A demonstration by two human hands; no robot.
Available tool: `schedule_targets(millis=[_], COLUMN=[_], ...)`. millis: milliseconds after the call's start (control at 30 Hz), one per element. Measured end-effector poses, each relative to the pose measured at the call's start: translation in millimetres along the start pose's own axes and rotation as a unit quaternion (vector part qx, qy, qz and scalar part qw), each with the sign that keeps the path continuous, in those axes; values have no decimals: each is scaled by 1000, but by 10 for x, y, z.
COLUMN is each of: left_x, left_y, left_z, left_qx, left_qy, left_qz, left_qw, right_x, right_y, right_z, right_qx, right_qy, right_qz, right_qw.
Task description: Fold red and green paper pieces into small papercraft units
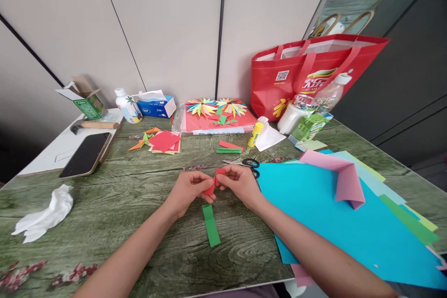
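Between my two hands is a small folded piece of red paper (220, 172), held above the middle of the table. My left hand (192, 188) pinches its lower left part between thumb and fingers. The upper right part is gripped by my right hand (240, 184). Just below them a creased green paper strip (211, 228) lies flat on the table. Scissors (249, 163) with black handles rest right behind my right hand. Farther back lie a folded red strip (231, 145) and a folded green strip (228, 151), side by side.
Large blue paper sheets (314, 209) with a folded pink sheet (349, 179) cover the right side. Behind stand a yellow glue stick (255, 134), a red bag (268, 84) and a plastic bottle (331, 93). Leftward are a phone (85, 154), a hammer (98, 125) and crumpled tissue (47, 214).
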State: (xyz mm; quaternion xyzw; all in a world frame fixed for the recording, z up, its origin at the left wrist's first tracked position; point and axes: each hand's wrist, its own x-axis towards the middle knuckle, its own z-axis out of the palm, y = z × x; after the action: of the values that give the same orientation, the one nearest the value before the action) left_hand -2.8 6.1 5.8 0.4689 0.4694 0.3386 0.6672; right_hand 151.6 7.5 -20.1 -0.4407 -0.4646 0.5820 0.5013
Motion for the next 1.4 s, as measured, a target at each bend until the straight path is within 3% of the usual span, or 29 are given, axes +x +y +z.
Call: schedule_targets(millis=[267,500,767,1400], left_x=[-10,-12,-8,-34], left_y=[-10,-32,-14,87], left_z=[33,6,8,-38], left_qx=[9,-12,16,135], left_qy=[36,18,22,-47], left_qz=[12,-6,16,34], left_qw=[999,1000,1000,989], right_x=[-7,-3,-14,-7], right_y=[-11,-25,-18,-26], right_z=[-2,5,9,-30], right_qx=[15,22,22,6], right_qy=[-14,1,-8,-19], right_qz=[4,15,9,10], right_qw=[1000,1000,1000,1000])
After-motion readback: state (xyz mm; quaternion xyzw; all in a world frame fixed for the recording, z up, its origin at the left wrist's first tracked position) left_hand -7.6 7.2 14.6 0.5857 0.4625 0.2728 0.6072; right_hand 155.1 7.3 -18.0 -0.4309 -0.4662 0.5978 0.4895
